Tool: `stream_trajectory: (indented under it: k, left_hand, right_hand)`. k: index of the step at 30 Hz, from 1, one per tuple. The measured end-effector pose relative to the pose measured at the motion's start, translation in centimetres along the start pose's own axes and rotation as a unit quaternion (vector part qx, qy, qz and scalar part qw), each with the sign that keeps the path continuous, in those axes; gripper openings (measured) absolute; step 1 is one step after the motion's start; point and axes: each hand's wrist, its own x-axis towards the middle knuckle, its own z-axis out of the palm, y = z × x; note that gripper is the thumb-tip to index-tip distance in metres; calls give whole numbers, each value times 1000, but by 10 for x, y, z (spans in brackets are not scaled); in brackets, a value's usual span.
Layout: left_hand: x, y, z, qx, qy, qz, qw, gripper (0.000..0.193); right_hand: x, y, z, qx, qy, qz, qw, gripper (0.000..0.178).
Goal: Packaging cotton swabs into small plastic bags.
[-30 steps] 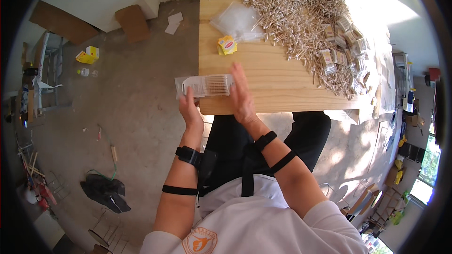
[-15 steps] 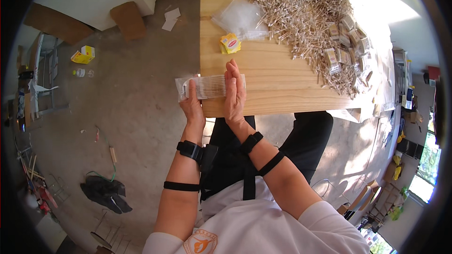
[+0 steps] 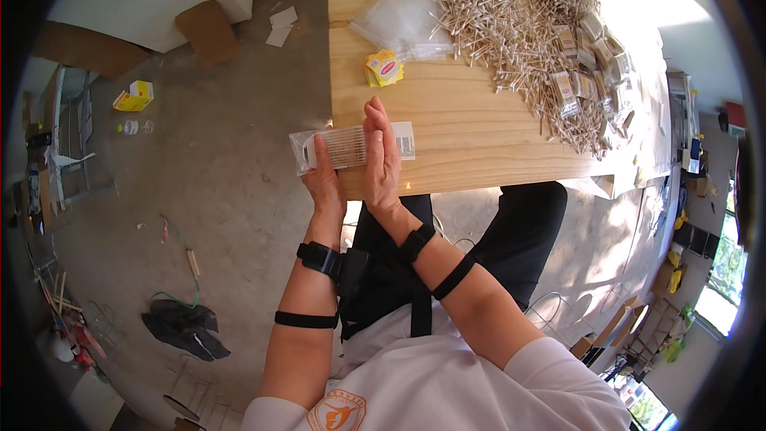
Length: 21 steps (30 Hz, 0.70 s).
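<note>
My right hand [image 3: 383, 161] slides left along the cotton-swab pack [image 3: 345, 148], uncovering its right end, straight-fingered, clasping nothing; my left hand [image 3: 323, 185] grips the pack.

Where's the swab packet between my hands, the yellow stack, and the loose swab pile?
Swab packet [image 3: 349, 148], head view: middle of its swab row.
Yellow stack [image 3: 384, 69], head view: top piece.
Loose swab pile [image 3: 513, 22], head view: its middle.

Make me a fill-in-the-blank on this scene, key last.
The hand at the end of the clear cotton swab packet that overhangs the table is the ____ one.
The stacked cards with a red oval are mainly ____.
The loose cotton swab heap lies to the cards' ____.
The wristbands are ____.
Key: left; yellow; right; black.
</note>
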Motion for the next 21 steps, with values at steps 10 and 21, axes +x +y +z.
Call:
stream_trajectory:
  k: [10,21]
  left_hand:
    - [4,-1,2,32,-13,16,999,38]
    - [-39,-6,-86,-31,29,-130,991,51]
  right_hand:
    - [7,-3,-5,-46,-18,-20,999,39]
    - [121,-32,-49,-483,73,46,871,37]
